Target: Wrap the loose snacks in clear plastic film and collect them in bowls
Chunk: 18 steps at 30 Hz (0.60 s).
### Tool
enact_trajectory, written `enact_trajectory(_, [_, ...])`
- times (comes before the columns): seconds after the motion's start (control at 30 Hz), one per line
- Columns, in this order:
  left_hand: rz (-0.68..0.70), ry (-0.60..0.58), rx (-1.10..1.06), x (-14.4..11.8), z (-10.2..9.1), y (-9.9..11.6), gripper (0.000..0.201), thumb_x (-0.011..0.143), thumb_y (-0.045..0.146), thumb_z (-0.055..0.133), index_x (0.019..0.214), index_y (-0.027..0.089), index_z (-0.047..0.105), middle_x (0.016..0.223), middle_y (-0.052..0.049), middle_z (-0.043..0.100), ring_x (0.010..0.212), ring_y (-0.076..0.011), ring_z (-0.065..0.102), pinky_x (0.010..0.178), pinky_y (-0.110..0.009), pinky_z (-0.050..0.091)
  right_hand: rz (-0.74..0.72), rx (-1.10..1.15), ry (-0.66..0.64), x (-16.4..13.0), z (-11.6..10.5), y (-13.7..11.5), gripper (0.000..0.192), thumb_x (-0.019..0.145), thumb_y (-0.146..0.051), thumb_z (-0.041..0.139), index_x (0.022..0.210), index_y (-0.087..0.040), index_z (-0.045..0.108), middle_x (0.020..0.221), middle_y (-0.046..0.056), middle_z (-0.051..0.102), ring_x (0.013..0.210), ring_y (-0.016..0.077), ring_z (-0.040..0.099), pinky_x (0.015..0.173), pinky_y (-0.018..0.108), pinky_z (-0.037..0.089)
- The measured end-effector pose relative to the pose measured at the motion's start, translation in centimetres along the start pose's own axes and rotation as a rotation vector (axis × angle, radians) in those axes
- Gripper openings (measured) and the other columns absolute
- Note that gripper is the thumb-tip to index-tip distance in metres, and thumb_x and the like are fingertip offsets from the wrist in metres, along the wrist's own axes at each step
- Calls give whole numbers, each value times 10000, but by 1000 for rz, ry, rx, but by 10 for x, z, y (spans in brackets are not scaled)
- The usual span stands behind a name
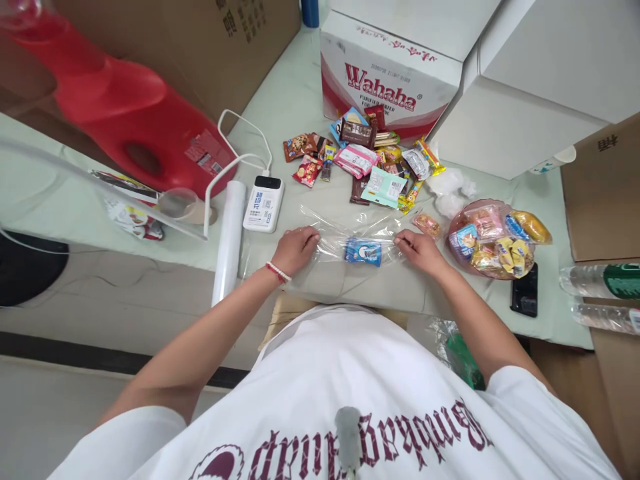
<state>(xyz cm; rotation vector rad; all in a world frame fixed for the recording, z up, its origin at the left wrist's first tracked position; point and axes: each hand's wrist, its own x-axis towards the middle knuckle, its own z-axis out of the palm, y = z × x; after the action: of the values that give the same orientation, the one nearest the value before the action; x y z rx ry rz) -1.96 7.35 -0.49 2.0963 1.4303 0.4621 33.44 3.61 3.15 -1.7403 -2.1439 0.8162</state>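
Head view: with the left hand (296, 248), just left of the frame's centre, pinching a sheet of clear film (327, 241) by its left side, thumb and fingertips closed together on it; with the right hand (419, 248), right of centre, pinching the film's right side in the same way. Between the 2 hands, at the centre of the frame, can see a small blue packet (363, 252), touching neither; cannot tell packet over film from packet under it. Judge the film very light, limp and slippery, prone to creasing and clinging to itself; best taken near 2 opposite edges, with even, gentle tension to avoid tearing. Judge the packet light as well, with a slick wrapper and perhaps crushable contents; best taken lightly by its 2 short ends. Farther out, find a small wrapped snack (427, 225) just beyond the right hand, a bowl (458, 262) of packets at right of the frame, a snack pile (356, 159) at upper centre, and, left of centre, a white roll (229, 240) beside a power bank (263, 203).
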Motion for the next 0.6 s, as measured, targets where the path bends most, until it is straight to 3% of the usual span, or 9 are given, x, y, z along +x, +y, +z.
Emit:
enact_trajectory(0.07, [-64, 80, 1, 9, 6, -2, 332, 953, 390, 440, 923, 208, 715, 913, -91, 739, 883, -240, 641, 844, -372, 512, 76, -150, 0, 17, 7, 0, 323, 1022, -387, 449, 992, -188, 701, 847, 74, 740, 768, 216, 644, 693, 287, 414])
enact_trajectory(0.17, [-147, 357, 2, 6, 5, -3, 349, 970, 379, 454, 1014, 188, 743, 957, -126, 718, 975, -277, 632, 930, -446, 516, 216, -385, -21, 28, 15, -7, 337, 1026, -371, 448, 1065, -188, 728, 879, 111, 758, 811, 255, 665, 687, 300, 383])
enact_trajectory(0.27, [-226, 629, 31, -19, -4, 5, 402, 1027, 359, 398, 1166, 173, 726, 1120, -193, 670, 1145, -338, 583, 1061, -566, 437, 256, -493, -26, 28, 3, -16, 405, 1052, -458, 434, 1085, -188, 735, 929, 143, 759, 838, 281, 664, 689, 322, 384])
enact_trajectory(0.33, [-193, 754, 53, -40, -6, 18, 368, 1029, 325, 418, 1205, 221, 724, 1153, -180, 663, 1180, -349, 574, 1085, -588, 399, 211, -516, 58, 32, -13, -22, 464, 1064, -501, 409, 1073, -173, 737, 998, 172, 744, 905, 305, 651, 722, 346, 409])
enact_trajectory(0.37, [-124, 754, 63, -48, -5, 27, 341, 1020, 303, 442, 1185, 255, 735, 1138, -157, 677, 1164, -343, 588, 1077, -584, 397, 161, -514, 107, 37, -21, -26, 476, 1071, -496, 393, 1082, -165, 735, 1035, 181, 733, 951, 318, 640, 751, 363, 425])
enact_trajectory(0.43, [106, 561, 98, -56, 2, 49, 323, 996, 270, 478, 1160, 316, 752, 1135, -104, 721, 1118, -308, 636, 1043, -546, 408, -2, -487, 133, 55, -31, -35, 452, 1081, -431, 374, 1131, -155, 729, 1096, 185, 712, 1034, 331, 611, 836, 399, 452])
enact_trajectory(0.53, [356, 152, 162, -43, 22, 82, 465, 994, 229, 444, 1382, 355, 666, 1350, -60, 723, 1209, -262, 644, 1010, -472, 410, -266, -450, -12, 89, -23, -52, 381, 1052, -280, 423, 1302, -151, 681, 1232, 171, 695, 1164, 323, 570, 958, 415, 452])
enact_trajectory(0.6, [381, 13, 217, -27, 35, 96, 515, 1008, 188, 393, 1462, 296, 611, 1474, -77, 660, 1245, -259, 630, 967, -459, 412, -318, -489, -106, 111, -6, -63, 450, 999, -235, 521, 1429, -124, 599, 1314, 185, 679, 1223, 336, 546, 980, 419, 445])
